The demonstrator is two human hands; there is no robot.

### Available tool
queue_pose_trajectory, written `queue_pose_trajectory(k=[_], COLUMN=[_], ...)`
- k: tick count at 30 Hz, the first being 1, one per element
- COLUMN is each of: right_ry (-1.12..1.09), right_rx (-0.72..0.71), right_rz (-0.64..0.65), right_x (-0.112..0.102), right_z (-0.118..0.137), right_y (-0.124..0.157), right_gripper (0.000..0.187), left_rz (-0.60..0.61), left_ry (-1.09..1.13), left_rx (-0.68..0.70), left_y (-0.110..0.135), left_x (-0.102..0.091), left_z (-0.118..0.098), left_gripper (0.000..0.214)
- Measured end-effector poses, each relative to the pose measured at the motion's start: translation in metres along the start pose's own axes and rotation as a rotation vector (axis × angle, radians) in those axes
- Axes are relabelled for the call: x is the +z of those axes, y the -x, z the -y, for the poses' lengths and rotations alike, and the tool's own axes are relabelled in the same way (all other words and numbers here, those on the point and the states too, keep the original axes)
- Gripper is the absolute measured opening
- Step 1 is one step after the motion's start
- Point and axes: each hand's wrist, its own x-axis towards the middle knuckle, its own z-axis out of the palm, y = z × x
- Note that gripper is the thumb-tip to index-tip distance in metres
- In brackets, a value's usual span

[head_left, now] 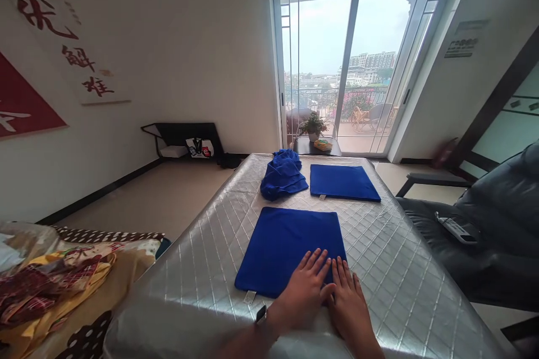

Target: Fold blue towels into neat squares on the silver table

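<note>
A blue cloth [286,247] lies spread flat on the silver quilted table [404,269] in front of me. My left hand [305,286] rests flat on its near right part, fingers stretched out. My right hand [347,303] lies flat beside it at the cloth's near right corner, fingers also stretched out. Farther back, a second blue cloth [343,181] lies flat, and a crumpled heap of blue cloths [283,175] sits to its left.
A dark recliner [497,235] with a remote control [457,228] on it stands at the right. Patterned fabrics [63,280] are piled at the left. Beyond the table, a small side table with a potted plant [314,126] stands before glass sliding doors.
</note>
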Motion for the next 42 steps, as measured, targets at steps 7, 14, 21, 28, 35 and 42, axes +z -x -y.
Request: queue_pose_trajectory(k=[7,14,21,28,35,42], right_ry=[0.010,-0.024,-0.035,-0.010,0.037,0.067], right_rx=[0.022,-0.026,-0.088,-0.041,0.043,-0.002], right_rz=[-0.027,-0.077,-0.089,-0.077,-0.097,-0.106], right_x=[0.010,0.035,0.048,0.009,0.004,0.010], right_z=[-0.003,-0.023,-0.042,-0.017,-0.003,-0.007], right_y=[-0.002,-0.013,-0.020,-0.029,-0.031,-0.024], right_gripper=[0.062,0.059,0.057,0.064,0.071,0.061], left_rz=[0.063,-0.004,0.018,-0.008,-0.107,0.061], left_ry=[-0.127,-0.184,-0.113,-0.109,-0.093,0.067], left_rx=[-0.328,-0.605,-0.535,-0.567,-0.442,0.044], left_y=[0.057,0.123,0.128,0.137,0.075,-0.022], left_x=[-0.008,-0.005,0.000,-0.005,-0.029,0.007], left_z=[0.074,0.121,0.135,0.130,0.074,0.017], left_gripper=[0.061,0.071,0.074,0.074,0.074,0.068])
